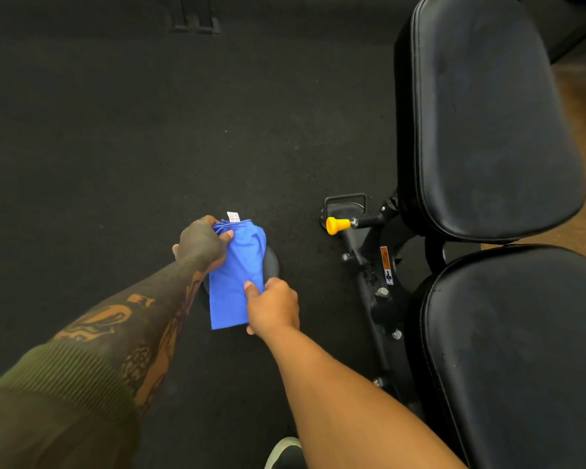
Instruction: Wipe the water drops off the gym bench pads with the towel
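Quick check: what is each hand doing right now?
Left hand: closed on the blue towel's upper end.
Right hand: pinching the towel's lower edge.

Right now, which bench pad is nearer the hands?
The lower pad, at the bottom right of the view; the upper pad lies beyond the yellow knob.

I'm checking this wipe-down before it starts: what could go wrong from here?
1. The blue towel is held folded by the left hand and right hand low over the floor; its loose end could pick up grit.
2. Both bench pads sit off to the right, untouched; drops are hard to see on black vinyl, so spots may be missed.
3. The yellow knob sticks out and could snag the towel.
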Demonstrator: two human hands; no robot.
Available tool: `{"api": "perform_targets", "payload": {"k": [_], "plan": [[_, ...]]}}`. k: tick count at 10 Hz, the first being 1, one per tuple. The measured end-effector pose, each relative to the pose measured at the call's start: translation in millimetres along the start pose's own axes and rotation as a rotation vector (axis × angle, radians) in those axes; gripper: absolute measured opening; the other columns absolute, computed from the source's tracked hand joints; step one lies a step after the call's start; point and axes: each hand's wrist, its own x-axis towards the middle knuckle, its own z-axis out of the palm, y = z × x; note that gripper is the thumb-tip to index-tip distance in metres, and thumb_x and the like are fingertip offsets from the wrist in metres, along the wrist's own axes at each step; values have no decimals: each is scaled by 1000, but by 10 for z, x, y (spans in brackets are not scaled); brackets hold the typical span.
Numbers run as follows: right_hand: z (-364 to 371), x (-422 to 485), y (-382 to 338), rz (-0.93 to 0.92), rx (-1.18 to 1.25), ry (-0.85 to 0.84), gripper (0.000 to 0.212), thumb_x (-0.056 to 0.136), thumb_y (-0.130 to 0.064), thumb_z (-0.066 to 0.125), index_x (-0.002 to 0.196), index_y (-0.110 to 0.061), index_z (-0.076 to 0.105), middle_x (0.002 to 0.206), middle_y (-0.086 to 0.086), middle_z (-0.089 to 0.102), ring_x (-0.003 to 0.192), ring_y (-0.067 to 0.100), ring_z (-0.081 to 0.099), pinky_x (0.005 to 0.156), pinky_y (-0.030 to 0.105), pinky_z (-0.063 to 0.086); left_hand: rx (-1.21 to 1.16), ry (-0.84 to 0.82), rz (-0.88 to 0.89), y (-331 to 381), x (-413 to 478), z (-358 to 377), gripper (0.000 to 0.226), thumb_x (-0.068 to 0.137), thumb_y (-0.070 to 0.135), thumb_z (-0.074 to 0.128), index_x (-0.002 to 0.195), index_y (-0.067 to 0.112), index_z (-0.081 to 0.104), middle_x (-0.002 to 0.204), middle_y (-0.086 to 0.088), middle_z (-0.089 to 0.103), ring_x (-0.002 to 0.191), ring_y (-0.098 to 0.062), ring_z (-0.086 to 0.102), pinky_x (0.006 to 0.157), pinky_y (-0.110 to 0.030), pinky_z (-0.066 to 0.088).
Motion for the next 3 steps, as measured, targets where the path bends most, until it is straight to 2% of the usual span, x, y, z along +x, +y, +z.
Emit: {"api": "perform_targets", "payload": {"k": [1, 2, 3], "plan": [[-47, -8, 7, -4, -180, 73, 51, 87, -57, 54, 115, -14, 57, 115, 10, 64, 103, 32, 64, 83, 42, 53, 41, 35, -53, -15, 2, 11, 36, 86, 43, 65, 111, 18, 58, 118, -9, 62, 113, -32, 55, 99, -48, 39], [-161, -60, -28, -61, -322, 135, 52, 90, -57, 51, 118, -13, 52, 117, 9, 63, 108, 30, 61, 84, 41, 50, 163, 105, -3, 12, -65, -61, 51, 85, 48, 65, 121, 15, 53, 125, -12, 54, 119, -34, 48, 98, -51, 35], [-318, -154, -127, -73, -334, 165, 46, 93, -51, 46, 118, -14, 50, 116, 9, 64, 108, 29, 61, 81, 38, 47, 246, 201, 128, 146, -232, -142, 49, 88, 47, 61, 123, 14, 51, 125, -13, 50, 119, -34, 44, 97, -54, 33]]}}
